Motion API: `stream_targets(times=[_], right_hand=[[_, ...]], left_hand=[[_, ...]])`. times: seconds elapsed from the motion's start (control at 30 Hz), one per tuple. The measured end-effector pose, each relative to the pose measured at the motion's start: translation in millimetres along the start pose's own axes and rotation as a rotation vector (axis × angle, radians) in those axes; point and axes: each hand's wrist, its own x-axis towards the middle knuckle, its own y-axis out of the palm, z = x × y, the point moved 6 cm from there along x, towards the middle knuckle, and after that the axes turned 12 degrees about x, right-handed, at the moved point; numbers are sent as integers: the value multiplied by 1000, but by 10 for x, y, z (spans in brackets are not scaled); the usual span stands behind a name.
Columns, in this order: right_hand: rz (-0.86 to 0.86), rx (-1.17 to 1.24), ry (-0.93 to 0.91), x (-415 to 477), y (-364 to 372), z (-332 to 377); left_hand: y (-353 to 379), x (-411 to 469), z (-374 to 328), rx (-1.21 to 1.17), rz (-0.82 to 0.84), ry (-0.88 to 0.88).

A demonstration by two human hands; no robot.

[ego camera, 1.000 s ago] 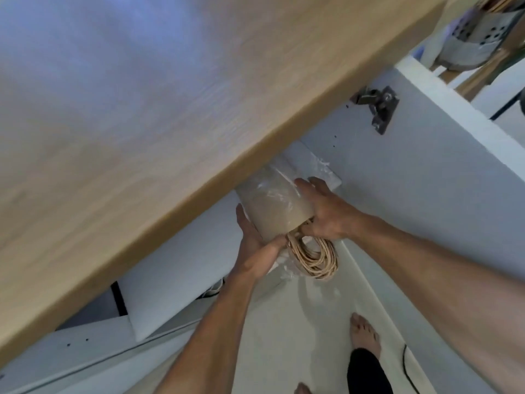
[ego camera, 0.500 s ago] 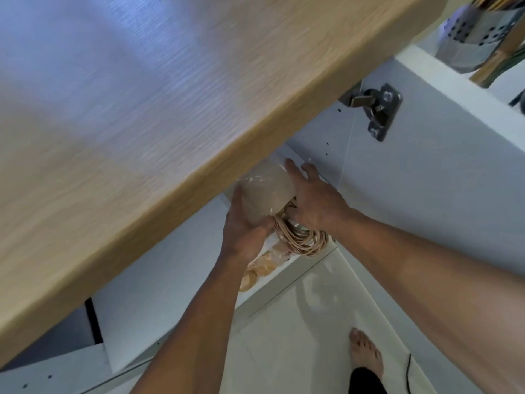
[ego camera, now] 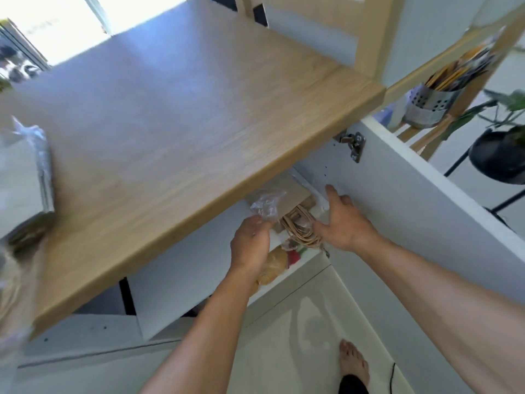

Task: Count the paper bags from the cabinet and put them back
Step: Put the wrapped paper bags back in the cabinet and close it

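A bundle of brown paper bags [ego camera: 289,194] in clear plastic wrap lies in the open cabinet under the wooden counter, its twisted paper handles [ego camera: 301,231] pointing out toward me. My left hand [ego camera: 250,245] pinches the crinkled plastic wrap [ego camera: 265,206] at the bundle's left side. My right hand [ego camera: 345,223] is spread against the right side of the bundle, thumb beside the handles, fingers near the cabinet wall. Most of the bundle is hidden beneath the counter.
The wooden counter [ego camera: 176,132] overhangs the cabinet. The open white cabinet door [ego camera: 426,211] stands at right with its hinge [ego camera: 353,143]. A wrapped stack [ego camera: 28,180] lies on the counter's left. Bagged food [ego camera: 274,265] sits on the lower shelf. A metal utensil holder [ego camera: 429,106] and a plant [ego camera: 502,155] are at right.
The bundle has gone deeper into the cabinet. My left hand shifted from cupping it to pinching the wrap, and my right hand opened flat. The camera pulled back and up.
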Motion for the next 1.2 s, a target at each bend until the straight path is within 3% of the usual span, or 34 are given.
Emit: stream_targets(times=[0.17, 0.43, 0.73, 0.93, 1.07, 1.2], right_hand=[[-134, 89, 8, -716, -417, 446], [-191, 214, 26, -1741, -793, 1081], [-136, 156, -196, -2093, -698, 2368], [33, 102, -282, -1840, -245, 3100], [224, 57, -303, -1559, 285, 3481], [355, 23, -270, -1152, 767, 3769]], left_hand=[[-423, -691, -347, -55, 20, 82], [-1202, -1607, -927, -280, 79, 188], [-2593, -1996, -1114, -558, -128, 297], [-3509, -1714, -544, -552, -450, 163], [-4038, -1529, 40, -348, -713, -25], [-4360, -1314, 546, -54, -790, -317]])
